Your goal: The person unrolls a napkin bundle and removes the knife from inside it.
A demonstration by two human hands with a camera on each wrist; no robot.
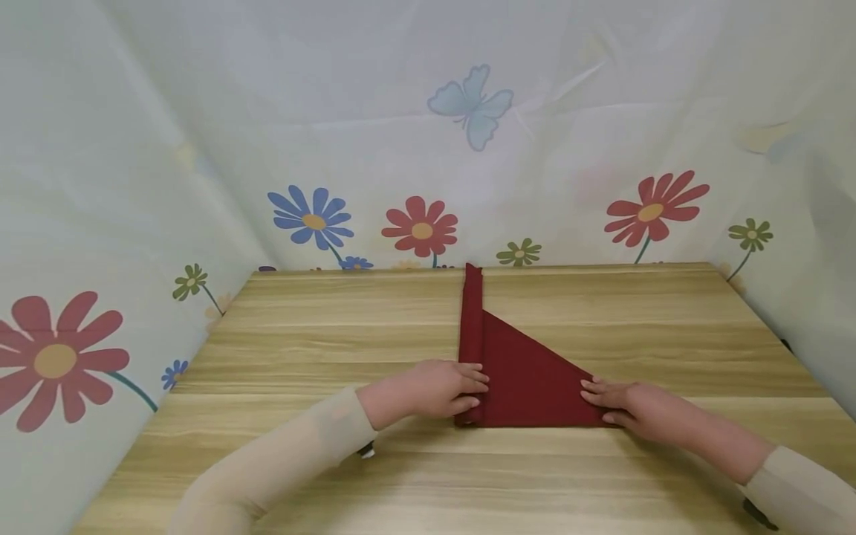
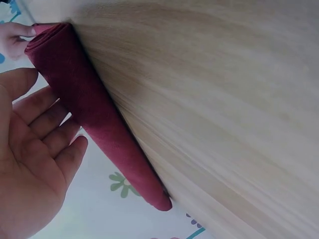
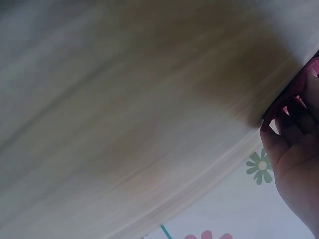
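A dark red cloth (image 1: 528, 371) lies on the table, its left side wound into a long narrow roll (image 1: 472, 319) and its right side spread flat, tapering to the right. My left hand (image 1: 444, 388) rests across the near part of the roll with fingers loosely bent. In the left wrist view the left hand (image 2: 37, 134) shows its palm, fingertips against the side of the roll (image 2: 94, 99). At the tapered end, my right hand (image 1: 625, 405) touches the cloth with extended fingers. The right wrist view catches the right hand (image 3: 296, 154) at the cloth's edge (image 3: 289, 94).
The wood-grain table (image 1: 321, 312) runs back to a white curtain (image 1: 348, 126) printed with flowers and a butterfly. The curtain also stands along both sides. The roll's far end reaches the table's back edge.
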